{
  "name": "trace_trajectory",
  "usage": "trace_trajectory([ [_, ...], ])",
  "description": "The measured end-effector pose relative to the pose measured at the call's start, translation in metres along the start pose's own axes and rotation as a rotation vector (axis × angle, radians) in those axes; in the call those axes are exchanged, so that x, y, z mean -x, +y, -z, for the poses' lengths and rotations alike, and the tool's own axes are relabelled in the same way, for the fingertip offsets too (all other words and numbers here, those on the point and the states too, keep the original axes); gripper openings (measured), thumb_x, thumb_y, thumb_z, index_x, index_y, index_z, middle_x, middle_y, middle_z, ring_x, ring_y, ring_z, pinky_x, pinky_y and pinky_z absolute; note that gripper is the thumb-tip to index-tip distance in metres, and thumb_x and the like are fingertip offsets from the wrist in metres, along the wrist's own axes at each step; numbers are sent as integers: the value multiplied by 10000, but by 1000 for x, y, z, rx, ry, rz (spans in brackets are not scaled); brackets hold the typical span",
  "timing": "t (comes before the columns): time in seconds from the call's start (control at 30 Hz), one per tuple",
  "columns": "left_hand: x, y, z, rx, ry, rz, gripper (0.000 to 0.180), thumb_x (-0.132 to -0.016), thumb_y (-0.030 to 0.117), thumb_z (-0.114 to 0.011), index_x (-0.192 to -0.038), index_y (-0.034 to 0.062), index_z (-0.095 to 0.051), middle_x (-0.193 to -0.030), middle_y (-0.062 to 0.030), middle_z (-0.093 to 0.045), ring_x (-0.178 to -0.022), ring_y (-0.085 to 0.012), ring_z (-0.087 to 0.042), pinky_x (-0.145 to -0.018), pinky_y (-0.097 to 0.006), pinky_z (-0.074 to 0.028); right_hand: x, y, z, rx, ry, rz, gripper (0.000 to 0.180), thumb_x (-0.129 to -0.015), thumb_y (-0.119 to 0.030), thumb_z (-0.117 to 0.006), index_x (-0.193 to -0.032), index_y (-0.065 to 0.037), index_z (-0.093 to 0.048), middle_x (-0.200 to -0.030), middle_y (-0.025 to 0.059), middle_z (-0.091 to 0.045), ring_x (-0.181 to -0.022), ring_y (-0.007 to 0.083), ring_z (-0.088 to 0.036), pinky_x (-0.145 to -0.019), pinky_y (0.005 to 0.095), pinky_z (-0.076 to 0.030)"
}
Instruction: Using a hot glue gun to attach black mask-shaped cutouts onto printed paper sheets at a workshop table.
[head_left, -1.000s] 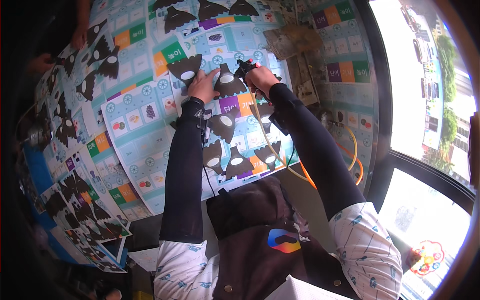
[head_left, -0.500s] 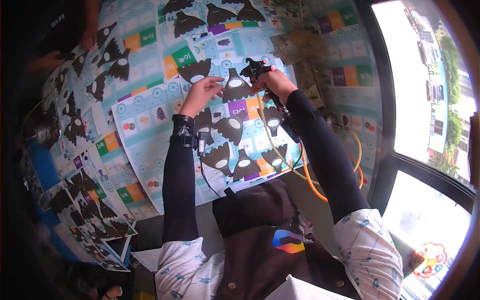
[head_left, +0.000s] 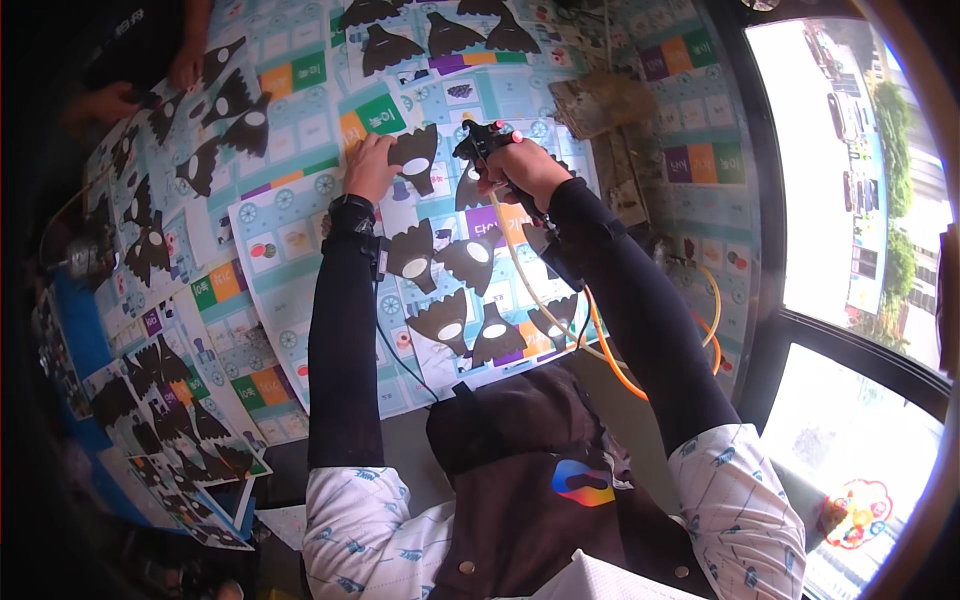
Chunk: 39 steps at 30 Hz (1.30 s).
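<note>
My right hand [head_left: 520,170] grips a black spray gun [head_left: 484,138] with red knobs, and thin yellow and orange hoses [head_left: 560,320] trail from it toward my body. My left hand [head_left: 370,165] lies flat on the printed sheet, its fingers touching a dark bell-shaped piece with a white oval [head_left: 414,158]. The gun's nozzle points at that piece from the right. Several more such dark pieces [head_left: 450,325] lie on the sheet between my forearms.
The table is covered with light blue printed game sheets [head_left: 290,230] carrying many dark cut-outs. Another person's hands [head_left: 185,70] work at the far left. A crumpled brown rag [head_left: 600,100] lies at the far right. A window [head_left: 860,200] runs along the right.
Both hands have stayed on the same piece while the view shifted; my head tilted so the sheet and hands sit slightly higher and more to the right in the picture.
</note>
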<state>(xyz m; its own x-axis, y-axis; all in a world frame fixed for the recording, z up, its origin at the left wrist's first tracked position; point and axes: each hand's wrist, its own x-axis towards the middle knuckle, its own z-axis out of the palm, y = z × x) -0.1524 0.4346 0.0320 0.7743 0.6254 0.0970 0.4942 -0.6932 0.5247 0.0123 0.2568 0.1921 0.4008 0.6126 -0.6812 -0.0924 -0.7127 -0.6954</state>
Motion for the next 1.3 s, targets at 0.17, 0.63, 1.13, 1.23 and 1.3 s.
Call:
trace_trajectory([
  [0.17,16,-2,-4,169,25,-11,357,-749,44,-713,-1087,76,-600,-945,-95,-558,-912,-273,-578,-787,-359,-464,-24,5,-28,-22,-31,-14,150,-801,-118,-548,-750,4,-620,-731,97,-673,-698,180,-687,-492,308,-501],
  [0.63,29,-4,11,468,-17,250,301,-772,25,-702,-1054,97,-624,-803,-32,-466,-770,-201,-500,-690,-332,-464,-65,17,-62,120,-66,-22,180,-739,-113,-539,-638,26,-591,-578,125,-590,-444,200,-562,-381,303,-407],
  [1.13,27,-11,5,395,-4,213,299,-768,46,-713,-1044,119,-624,-850,-48,-494,-780,-226,-552,-660,-351,-525,-57,22,-58,64,-73,-39,185,-723,-112,-526,-623,34,-579,-564,134,-563,-423,204,-518,-391,304,-376],
  [1.23,27,-9,4,474,12,235,309,-749,23,-723,-1033,100,-631,-791,-32,-475,-763,-198,-501,-691,-330,-453,-63,16,-61,100,-46,-29,194,-725,-113,-525,-608,32,-577,-561,133,-571,-434,214,-541,-402,317,-403],
  [1.3,26,-8,4,447,16,215,307,-752,21,-721,-1035,100,-630,-791,-33,-472,-764,-201,-501,-691,-331,-454,-67,16,-58,119,-10,-25,199,-727,-115,-524,-602,30,-576,-562,136,-576,-443,216,-555,-410,323,-419],
])
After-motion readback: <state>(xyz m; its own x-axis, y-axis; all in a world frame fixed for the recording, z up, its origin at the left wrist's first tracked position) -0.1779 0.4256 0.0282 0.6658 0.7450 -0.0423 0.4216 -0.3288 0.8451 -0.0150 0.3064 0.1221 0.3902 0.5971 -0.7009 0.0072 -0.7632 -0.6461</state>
